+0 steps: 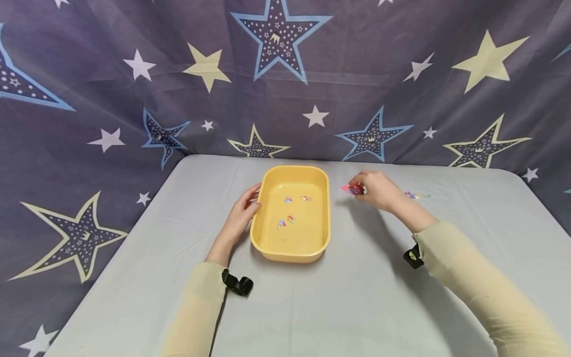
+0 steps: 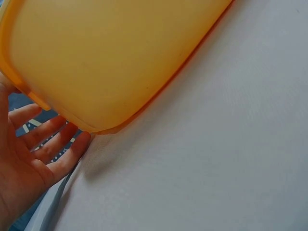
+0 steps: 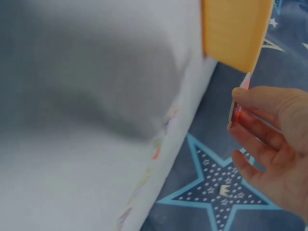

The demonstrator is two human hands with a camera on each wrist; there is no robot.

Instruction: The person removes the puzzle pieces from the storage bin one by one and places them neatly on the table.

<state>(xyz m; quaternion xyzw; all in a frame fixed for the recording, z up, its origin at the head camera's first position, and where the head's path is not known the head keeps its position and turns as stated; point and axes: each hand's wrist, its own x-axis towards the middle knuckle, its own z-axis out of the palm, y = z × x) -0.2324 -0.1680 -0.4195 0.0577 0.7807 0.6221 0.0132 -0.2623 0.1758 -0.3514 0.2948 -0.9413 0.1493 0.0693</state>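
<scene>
A yellow plastic basin stands on the pale cloth-covered table. My left hand holds its left side, thumb at the rim and fingers spread against the outer wall; the left wrist view shows these fingers below the rim. Several small colourful flat pieces lie on the basin floor. To the right of the basin, my right hand pinches a small, thin, shiny red piece between thumb and fingers, above the table. Seen edge-on in the right wrist view, this piece has its far side hidden.
More colourful flat pieces lie in a row on the table, behind and right of my right hand. A dark curtain with stars hangs along the back and left edges of the table. Each wrist wears a black strap.
</scene>
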